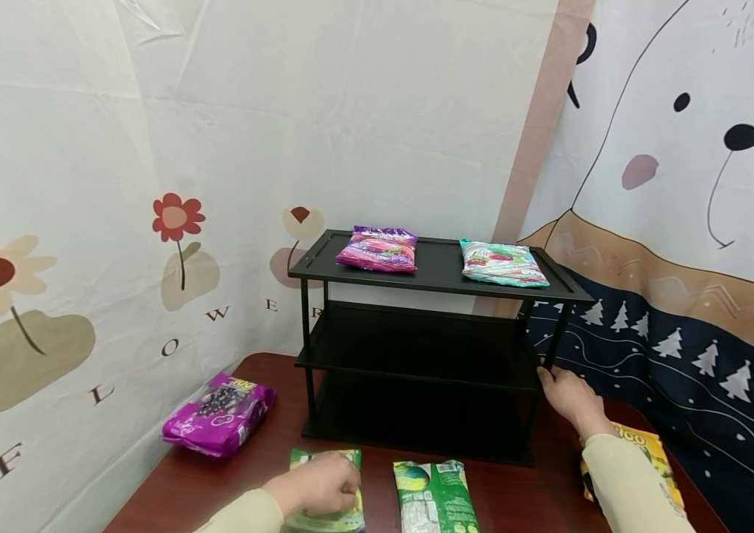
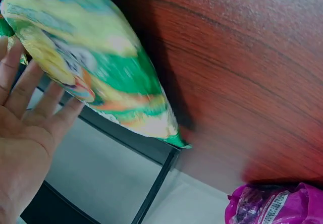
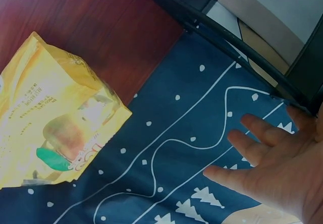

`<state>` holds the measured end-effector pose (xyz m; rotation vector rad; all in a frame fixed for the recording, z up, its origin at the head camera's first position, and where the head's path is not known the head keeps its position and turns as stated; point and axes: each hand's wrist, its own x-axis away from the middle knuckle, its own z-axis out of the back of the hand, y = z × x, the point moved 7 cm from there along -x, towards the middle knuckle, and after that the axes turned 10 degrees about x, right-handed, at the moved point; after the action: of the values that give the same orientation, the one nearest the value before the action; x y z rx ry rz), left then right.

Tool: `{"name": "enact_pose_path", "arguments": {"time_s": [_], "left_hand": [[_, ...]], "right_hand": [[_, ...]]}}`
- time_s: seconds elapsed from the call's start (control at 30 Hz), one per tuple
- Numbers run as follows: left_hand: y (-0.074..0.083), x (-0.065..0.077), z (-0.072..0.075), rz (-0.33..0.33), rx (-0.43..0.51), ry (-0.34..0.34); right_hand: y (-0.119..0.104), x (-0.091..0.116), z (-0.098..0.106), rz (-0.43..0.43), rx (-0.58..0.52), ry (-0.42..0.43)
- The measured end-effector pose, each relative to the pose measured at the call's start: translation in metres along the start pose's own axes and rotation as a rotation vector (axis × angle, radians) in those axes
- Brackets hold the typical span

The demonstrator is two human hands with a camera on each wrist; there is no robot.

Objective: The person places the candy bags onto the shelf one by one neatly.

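Head view: green-yellow packet [image 1: 333, 524] just beneath left hand [image 1: 321, 484].

- Tabletop [image 2: 242, 67] beneath the left hand [image 1: 320, 485]: reddish-brown wood grain, smooth, with a soft sheen.
- Yellow-green packet [image 2: 106, 57] at that hand's fingers: thin plastic film, glossy, softly crinkled.
- Green packet [image 1: 437, 496] just right of the left hand: shiny plastic film.
- Purple packet [image 1: 220, 414] beyond it to the left: glossy, puckered plastic.
- Black rack [image 1: 410, 344] at the right hand [image 1: 570, 396]: smooth, mostly matt, metal-looking.
- Yellow packet [image 3: 60, 118] beside the right forearm: smooth, glossy plastic, sharply creased.
- Printed hanging [image 1: 377, 111] behind both hands: matt cloth, wrinkled.
- Sleeve [image 1: 630, 481] behind the right hand: soft, matt cloth.
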<state>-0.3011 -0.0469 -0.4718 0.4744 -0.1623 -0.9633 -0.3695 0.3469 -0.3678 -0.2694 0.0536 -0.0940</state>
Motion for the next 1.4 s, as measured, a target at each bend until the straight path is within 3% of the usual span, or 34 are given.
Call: {"name": "enact_pose_path", "arguments": {"time_s": [0.2,0.4,0.57,0.87,1.03,1.2,1.4], "left_hand": [[-0.003,0.001,0.001,0.053,0.167,-0.02],[-0.007,0.01,0.009,0.089,0.143,0.054],[-0.024,0.023,0.015,0.134,0.073,0.144],[-0.054,0.052,0.027,0.357,-0.003,0.239],[-0.066,0.064,0.03,0.539,0.02,0.263],[-0.075,0.075,0.027,0.715,0.037,0.244],[-0.078,0.08,0.019,0.789,0.086,0.185]], "right_hand": [[0.0,0.0,-0.001,0.004,-0.009,-0.001],[0.002,0.0,-0.003,0.005,-0.011,-0.005],[0.002,-0.001,-0.005,0.006,-0.011,-0.004],[0.003,-0.001,-0.005,0.002,-0.009,-0.001],[0.004,-0.002,-0.006,0.002,-0.011,-0.002],[0.003,-0.002,-0.005,0.003,-0.012,0.002],[0.003,-0.002,-0.005,0.0,-0.011,0.004]]}}
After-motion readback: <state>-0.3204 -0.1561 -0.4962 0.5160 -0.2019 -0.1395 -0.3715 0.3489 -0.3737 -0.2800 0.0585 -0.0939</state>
